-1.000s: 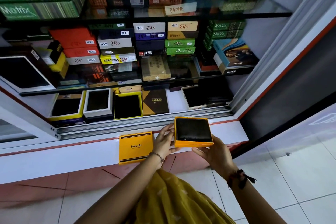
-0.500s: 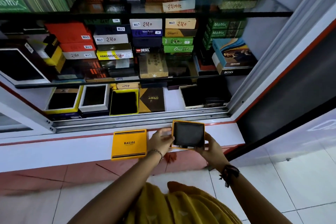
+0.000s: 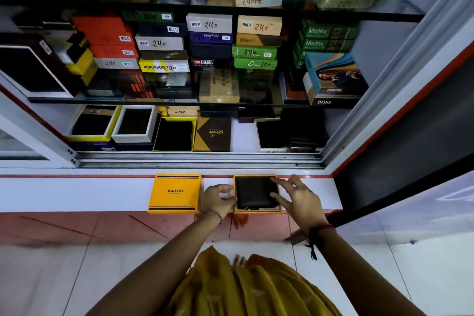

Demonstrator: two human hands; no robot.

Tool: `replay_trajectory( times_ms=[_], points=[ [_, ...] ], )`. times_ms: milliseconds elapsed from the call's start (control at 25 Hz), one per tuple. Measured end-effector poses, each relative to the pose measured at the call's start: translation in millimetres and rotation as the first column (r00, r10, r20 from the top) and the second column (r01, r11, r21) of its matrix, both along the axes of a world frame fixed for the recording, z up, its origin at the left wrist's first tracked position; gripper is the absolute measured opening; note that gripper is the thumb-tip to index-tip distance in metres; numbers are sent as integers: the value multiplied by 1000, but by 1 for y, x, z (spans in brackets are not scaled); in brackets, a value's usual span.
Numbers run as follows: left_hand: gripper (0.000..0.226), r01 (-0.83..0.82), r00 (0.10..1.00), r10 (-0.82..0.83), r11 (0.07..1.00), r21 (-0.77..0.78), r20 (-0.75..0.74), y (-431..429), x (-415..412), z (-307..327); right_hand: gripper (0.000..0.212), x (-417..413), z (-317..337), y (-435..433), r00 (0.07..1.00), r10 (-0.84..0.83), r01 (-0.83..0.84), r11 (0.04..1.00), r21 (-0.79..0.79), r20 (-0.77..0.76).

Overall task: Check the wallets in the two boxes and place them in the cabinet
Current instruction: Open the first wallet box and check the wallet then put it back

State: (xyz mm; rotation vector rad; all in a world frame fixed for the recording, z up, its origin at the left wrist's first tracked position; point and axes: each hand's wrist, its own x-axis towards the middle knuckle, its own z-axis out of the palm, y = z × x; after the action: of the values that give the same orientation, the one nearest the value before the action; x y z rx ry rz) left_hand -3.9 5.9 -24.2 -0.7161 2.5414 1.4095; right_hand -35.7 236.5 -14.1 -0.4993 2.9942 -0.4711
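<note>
An open orange box (image 3: pixel 257 210) lies flat on the white ledge (image 3: pixel 77 194) in front of the cabinet, with a black wallet (image 3: pixel 254 192) inside it. My left hand (image 3: pixel 217 200) is just left of the box, its curled fingertips touching the box's left wall. Fingers spread, my right hand (image 3: pixel 298 200) hovers over the box's right side and overlaps the wallet's right edge. To the left of my left hand lies a flat orange Balisi box (image 3: pixel 175 193), closed side up.
Behind the metal sliding track (image 3: pixel 200 160), the cabinet's bottom shelf holds several open boxes with dark wallets (image 3: pixel 174 134) and a bare white gap (image 3: pixel 242 133). Glass shelves above carry stacked labelled boxes (image 3: pixel 209 24). A white door frame (image 3: pixel 400 72) rises at the right.
The open orange box came down from being held up in both hands and now rests on the ledge. My right hand has let go and spread its fingers above it.
</note>
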Motion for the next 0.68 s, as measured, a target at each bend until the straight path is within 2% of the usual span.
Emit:
replay_trajectory(
  times_ms=[80, 160, 320, 400, 480, 520, 560, 600, 640, 680],
  points=[
    [32, -25, 999, 22, 995, 94, 34, 0, 0, 5, 59, -9, 5, 1, 990, 112, -119, 990, 80, 83],
    [35, -48, 998, 44, 991, 125, 34, 0, -2, 6, 63, -14, 6, 1, 975, 190, -207, 965, 161, 118],
    [34, -39, 999, 35, 989, 145, 30, -1, -1, 9, 54, -17, 2, 0, 954, 300, -294, 943, 159, -13],
    [33, 1, 1000, -1, 996, 92, -2, -4, -1, 6, 54, -17, 1, 4, 953, 299, -283, 940, 190, -56],
    [29, 28, 999, -25, 995, 98, -33, -5, -1, 8, 62, -14, -1, 6, 976, 214, -203, 963, 177, -45],
    [25, 13, 1000, -9, 990, 143, -29, -5, -3, 12, 61, -12, -1, 5, 989, 147, -146, 984, 103, -1],
    [20, -23, 1000, 27, 974, 224, -13, -5, -5, 15, 54, -12, 2, 2, 993, 71, -66, 996, -56, 96],
    [20, -80, 997, 71, 945, 317, 41, -4, -8, 21, 45, -12, 5, -2, 971, 22, 46, 960, -276, 240],
    [23, -137, 989, 105, 905, 403, 101, -4, -11, 25, 36, -13, 10, -7, 923, 8, 191, 858, -477, 384],
    [29, -165, 984, 112, 872, 462, 141, -6, -13, 28, 32, -15, 15, -11, 874, 7, 328, 729, -600, 486]
  ],
)
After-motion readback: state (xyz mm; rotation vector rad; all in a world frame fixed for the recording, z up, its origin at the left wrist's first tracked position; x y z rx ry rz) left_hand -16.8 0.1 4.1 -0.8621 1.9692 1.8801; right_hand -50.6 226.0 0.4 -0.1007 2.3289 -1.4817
